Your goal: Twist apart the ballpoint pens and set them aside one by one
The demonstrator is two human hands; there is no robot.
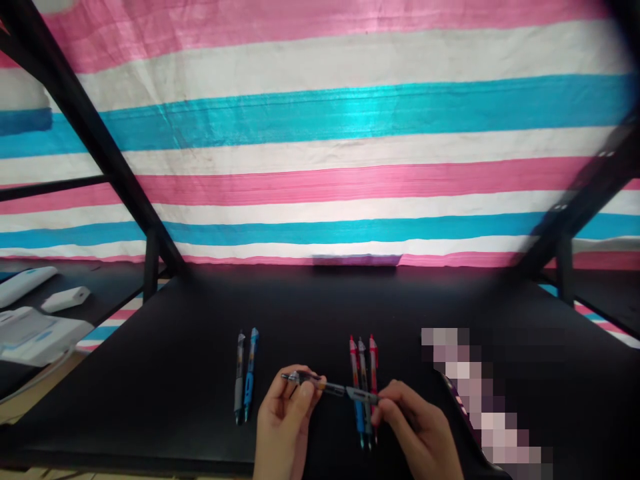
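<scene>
We hold one pen (327, 386) level above the bench (200, 373), its long axis running left-right between us: left grip (287, 417) pinches the barrel end, right grip (420, 430) pinches the other, both equally near.

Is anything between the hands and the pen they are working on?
Nothing visible. The left hand and right hand already pinch opposite ends of the dark pen, held just above the three pens on the black table.
</scene>
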